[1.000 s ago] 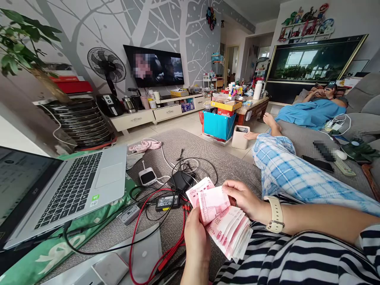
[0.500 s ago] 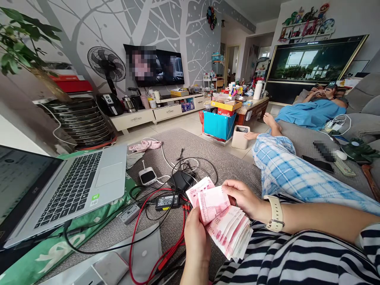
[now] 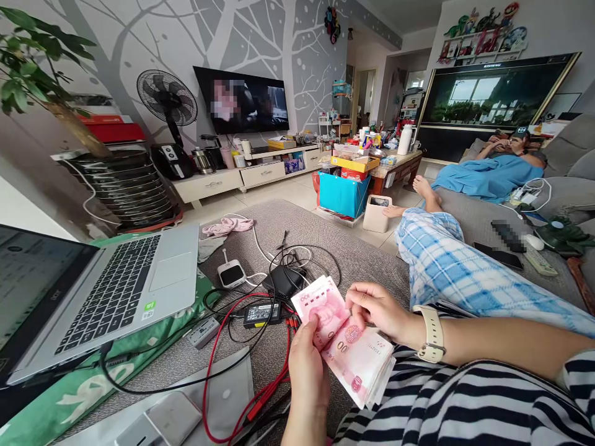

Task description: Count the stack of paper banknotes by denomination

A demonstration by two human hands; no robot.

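Observation:
A thick stack of pink banknotes (image 3: 346,344) rests in my left hand (image 3: 307,367), whose thumb presses on the top note near its left end. My right hand (image 3: 379,311), with a pale watch on the wrist, pinches the upper right edge of the notes with curled fingers. The top note lies flat on the pile, its printed face showing. Both hands hover above my lap, over a striped top and blue checked trousers.
An open laptop (image 3: 93,297) sits at left on a green cushion. Tangled black and red cables, a charger (image 3: 261,314) and a small white device (image 3: 231,274) lie on the grey rug. A person lies on the sofa (image 3: 493,173) at right. A blue box (image 3: 341,195) stands ahead.
The folded-up top note has been laid flat onto the stack, and my right fingers have shifted slightly down onto its upper edge. The view tilted up a little.

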